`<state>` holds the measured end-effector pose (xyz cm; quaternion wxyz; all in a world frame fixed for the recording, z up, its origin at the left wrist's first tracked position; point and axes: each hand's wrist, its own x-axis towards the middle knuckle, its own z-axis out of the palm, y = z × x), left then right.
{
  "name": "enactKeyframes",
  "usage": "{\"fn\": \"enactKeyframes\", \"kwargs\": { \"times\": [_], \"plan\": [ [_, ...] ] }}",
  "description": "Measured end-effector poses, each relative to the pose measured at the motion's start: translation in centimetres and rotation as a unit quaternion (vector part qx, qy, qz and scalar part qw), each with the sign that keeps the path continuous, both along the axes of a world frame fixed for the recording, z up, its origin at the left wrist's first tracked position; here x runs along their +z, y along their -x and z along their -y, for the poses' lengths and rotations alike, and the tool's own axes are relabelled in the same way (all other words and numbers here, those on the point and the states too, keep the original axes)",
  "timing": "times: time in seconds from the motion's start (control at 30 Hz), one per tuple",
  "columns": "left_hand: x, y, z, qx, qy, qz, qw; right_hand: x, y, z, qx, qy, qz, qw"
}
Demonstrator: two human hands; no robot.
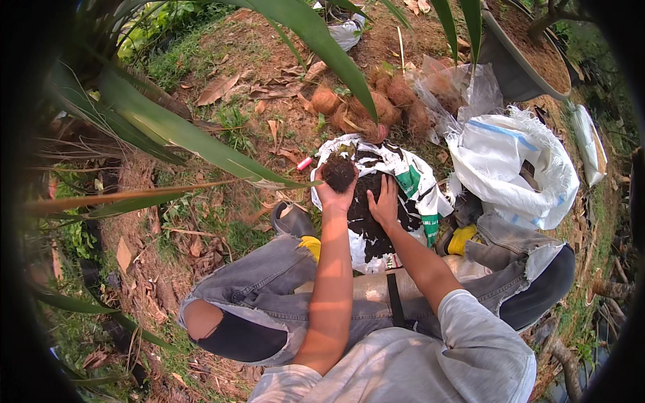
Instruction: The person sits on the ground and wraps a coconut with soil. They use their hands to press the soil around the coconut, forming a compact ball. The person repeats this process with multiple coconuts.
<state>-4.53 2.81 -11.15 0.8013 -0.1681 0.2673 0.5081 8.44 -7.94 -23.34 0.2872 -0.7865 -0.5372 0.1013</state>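
Note:
My left hand (336, 196) is cupped under a dark, round ball of soil (338, 174), raised over the left side of an opened plastic sack. Some greenish-brown bits show at the top of the ball. My right hand (386, 205) lies palm down on the dark soil (374, 242) inside the sack, with its fingers apart and nothing held. The torn white and green sack (429, 201) is spread on the ground between my feet, and its plastic bears printing. Soil clings in patches to its folded rim.
Several balls wrapped in brown fibre (387, 103) lie beyond the sack beside clear plastic (478, 85). A white woven sack (496, 146) stands at right, below a large planter (509, 60). Long green leaves (201, 138) hang across the upper left. A pink cylinder (304, 163) lies nearby.

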Motion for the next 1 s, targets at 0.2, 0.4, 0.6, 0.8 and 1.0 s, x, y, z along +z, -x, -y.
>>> {"fn": "enactKeyframes", "kwargs": {
  "times": [0.2,0.4,0.6,0.8,1.0],
  "plan": [
    [-0.7,0.5,-0.2,-0.017,-0.018,-0.024,0.999,-0.4,0.3,0.5,0.110,0.002,-0.044,0.993],
    [-0.7,-0.1,-0.1,-0.026,-0.010,-0.041,0.999,0.2,-0.1,-1.7,0.080,-0.007,-0.038,0.996],
    [-1.4,0.2,0.1,-0.026,-0.020,-0.036,0.999,-0.5,1.2,-0.9,0.211,-0.047,0.000,0.976],
    [-1.4,0.1,0.0,-0.031,-0.023,-0.047,0.998,1.2,-2.3,-0.5,0.325,-0.005,-0.007,0.946],
    [-1.3,0.1,0.1,-0.033,-0.019,-0.058,0.998,0.9,-0.3,0.5,0.130,-0.008,-0.088,0.988]
  ]
}}
